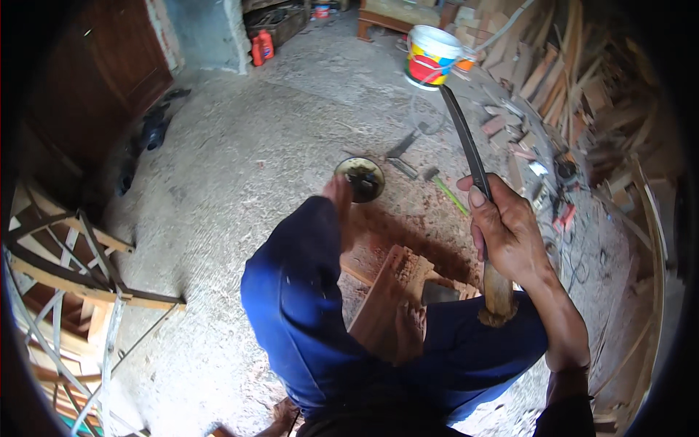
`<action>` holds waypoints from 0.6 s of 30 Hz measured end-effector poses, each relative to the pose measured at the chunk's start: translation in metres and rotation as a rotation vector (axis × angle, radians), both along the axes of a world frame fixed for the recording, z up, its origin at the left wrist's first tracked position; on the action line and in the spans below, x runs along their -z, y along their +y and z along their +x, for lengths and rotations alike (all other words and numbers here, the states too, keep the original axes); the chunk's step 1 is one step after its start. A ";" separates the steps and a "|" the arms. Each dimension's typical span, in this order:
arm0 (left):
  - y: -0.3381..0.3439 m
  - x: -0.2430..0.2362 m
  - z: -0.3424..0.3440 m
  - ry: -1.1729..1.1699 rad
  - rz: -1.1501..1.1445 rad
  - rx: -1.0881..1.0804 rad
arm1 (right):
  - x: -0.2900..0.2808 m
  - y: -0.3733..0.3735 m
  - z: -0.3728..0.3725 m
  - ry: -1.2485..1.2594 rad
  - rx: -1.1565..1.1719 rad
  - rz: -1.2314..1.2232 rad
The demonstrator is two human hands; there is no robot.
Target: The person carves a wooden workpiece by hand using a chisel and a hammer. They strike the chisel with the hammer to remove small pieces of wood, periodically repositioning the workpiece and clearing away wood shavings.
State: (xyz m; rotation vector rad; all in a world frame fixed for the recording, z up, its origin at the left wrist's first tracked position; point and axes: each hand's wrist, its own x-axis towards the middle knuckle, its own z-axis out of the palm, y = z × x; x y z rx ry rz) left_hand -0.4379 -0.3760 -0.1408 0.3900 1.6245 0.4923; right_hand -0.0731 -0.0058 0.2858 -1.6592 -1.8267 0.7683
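Fingers of the right hand [506, 233] are clenching a long, stiff, likely heavy knife [466, 146] by its wooden handle, blade raised over the floor [240, 146], while the left hand [338, 193], grip unclear, is reaching toward a small dish [360, 179].

Head view, steeply down, close.

The right hand [507, 234] is closed around a long dark blade [466, 142] with a wooden handle, held upright above a carved wood piece [389, 291], with the left hand [338, 195] just beside a round tin [360, 178] beyond it.
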 end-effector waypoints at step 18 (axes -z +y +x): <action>0.219 -0.003 0.057 0.322 0.089 -0.035 | 0.180 0.156 -0.058 -0.400 -0.929 0.054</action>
